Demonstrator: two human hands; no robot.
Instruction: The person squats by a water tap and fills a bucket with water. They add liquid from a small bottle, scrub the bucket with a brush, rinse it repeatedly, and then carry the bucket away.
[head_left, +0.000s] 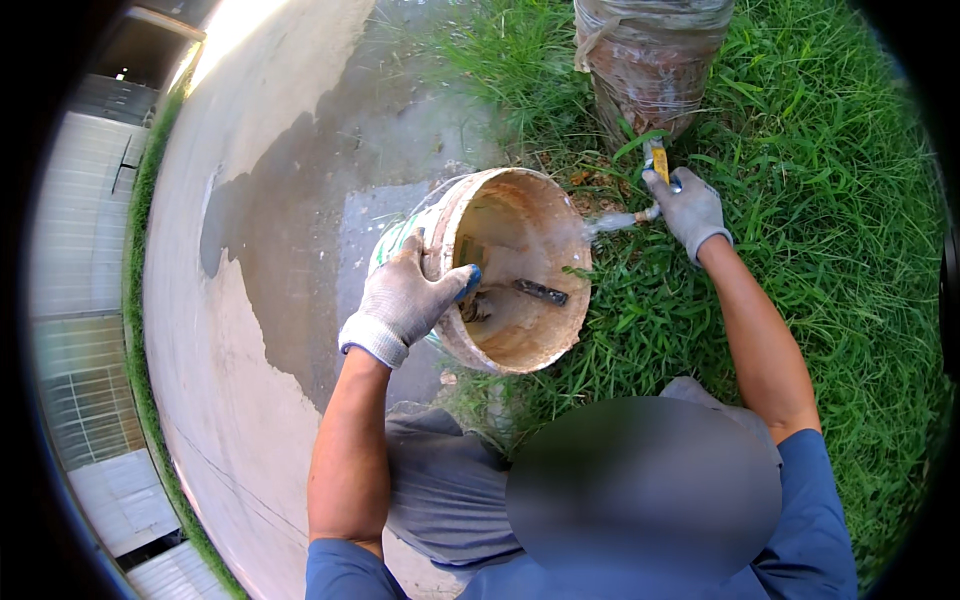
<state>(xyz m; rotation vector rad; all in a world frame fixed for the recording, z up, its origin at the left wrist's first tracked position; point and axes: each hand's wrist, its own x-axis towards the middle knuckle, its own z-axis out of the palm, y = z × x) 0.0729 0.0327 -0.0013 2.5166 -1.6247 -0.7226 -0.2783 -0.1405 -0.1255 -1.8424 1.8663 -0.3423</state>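
Observation:
My left hand, in a pale knit glove with blue fingertips, grips the near-left rim of a dirty white bucket. The bucket tilts with its mouth toward me and to the right. Cloudy water and a dark-handled tool are inside; the tool's other end is hidden. My right hand, gloved alike, is closed around a tap with a yellow handle. Water sprays leftward from the tap's spout against the bucket's right rim and into it.
Behind the tap stands a post-like thing wrapped in plastic film. Tall grass covers the right side. On the left lies concrete paving with a wide wet patch. Light metal panels line the far left edge.

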